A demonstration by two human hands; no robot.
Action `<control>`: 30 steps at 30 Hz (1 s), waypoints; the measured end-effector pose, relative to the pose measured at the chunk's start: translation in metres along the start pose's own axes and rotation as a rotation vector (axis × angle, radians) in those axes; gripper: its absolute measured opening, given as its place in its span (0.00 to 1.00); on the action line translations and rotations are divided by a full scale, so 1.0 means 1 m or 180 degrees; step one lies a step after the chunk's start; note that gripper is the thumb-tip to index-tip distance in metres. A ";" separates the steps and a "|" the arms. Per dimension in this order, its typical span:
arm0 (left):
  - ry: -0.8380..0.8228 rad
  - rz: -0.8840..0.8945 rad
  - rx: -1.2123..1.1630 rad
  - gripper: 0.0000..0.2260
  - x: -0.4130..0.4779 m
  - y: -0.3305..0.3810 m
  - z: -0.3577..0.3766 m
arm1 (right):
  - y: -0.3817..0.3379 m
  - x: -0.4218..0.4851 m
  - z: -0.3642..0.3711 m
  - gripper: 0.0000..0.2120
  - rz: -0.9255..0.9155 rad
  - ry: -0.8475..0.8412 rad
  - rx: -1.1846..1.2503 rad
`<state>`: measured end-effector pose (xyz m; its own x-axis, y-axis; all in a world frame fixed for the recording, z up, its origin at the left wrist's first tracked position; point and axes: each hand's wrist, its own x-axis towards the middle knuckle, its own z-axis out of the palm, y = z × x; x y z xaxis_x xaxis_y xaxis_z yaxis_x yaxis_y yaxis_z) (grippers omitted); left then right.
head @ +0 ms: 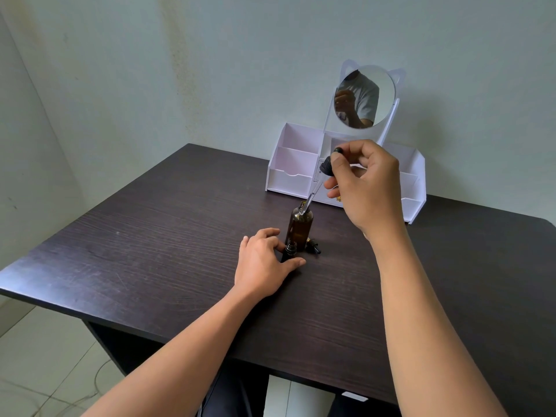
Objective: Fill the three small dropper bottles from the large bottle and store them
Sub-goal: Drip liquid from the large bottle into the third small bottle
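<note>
The large amber bottle (299, 227) stands open near the middle of the dark table (150, 236). My right hand (365, 182) pinches the black bulb of a glass dropper (319, 179), held at a slant with its tip at the large bottle's neck. My left hand (264, 260) holds a small dark dropper bottle (289, 251), uncapped, upright on the table just in front of the large one. A small black dropper cap (313, 246) lies to the right of the large bottle's base.
A white desk organiser (288, 173) with several compartments stands at the back of the table, topped by a round cat-eared mirror (365, 96). A small golden item (339, 199) peeks out behind my right hand. A wall closes off the far side.
</note>
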<state>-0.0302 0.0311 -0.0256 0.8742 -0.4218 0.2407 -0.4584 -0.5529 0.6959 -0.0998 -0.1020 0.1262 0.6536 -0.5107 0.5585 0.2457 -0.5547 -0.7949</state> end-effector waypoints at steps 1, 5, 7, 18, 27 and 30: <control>-0.0014 -0.0004 0.0001 0.18 0.000 0.000 0.000 | 0.002 -0.003 0.001 0.04 0.0010 -0.0029 -0.0003; -0.0018 0.0003 0.0027 0.18 0.000 0.001 -0.001 | 0.011 -0.017 0.006 0.06 0.0094 -0.0192 -0.0025; -0.0024 0.0002 0.0044 0.17 0.000 0.001 0.000 | 0.014 -0.024 0.010 0.08 0.0141 -0.0253 0.0003; -0.0020 0.0034 0.0075 0.18 0.001 -0.001 0.001 | 0.027 -0.033 0.017 0.07 0.0099 -0.0295 -0.0162; -0.0001 0.0036 0.0051 0.18 0.000 -0.001 0.002 | 0.030 -0.032 0.019 0.02 0.0121 -0.0301 -0.0149; 0.0018 0.0048 0.0056 0.18 0.000 -0.001 0.002 | 0.030 -0.031 0.019 0.03 0.0130 -0.0293 -0.0147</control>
<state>-0.0295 0.0302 -0.0278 0.8680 -0.4262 0.2548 -0.4741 -0.5592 0.6801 -0.0996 -0.0902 0.0805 0.7258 -0.4722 0.5002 0.1859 -0.5654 -0.8036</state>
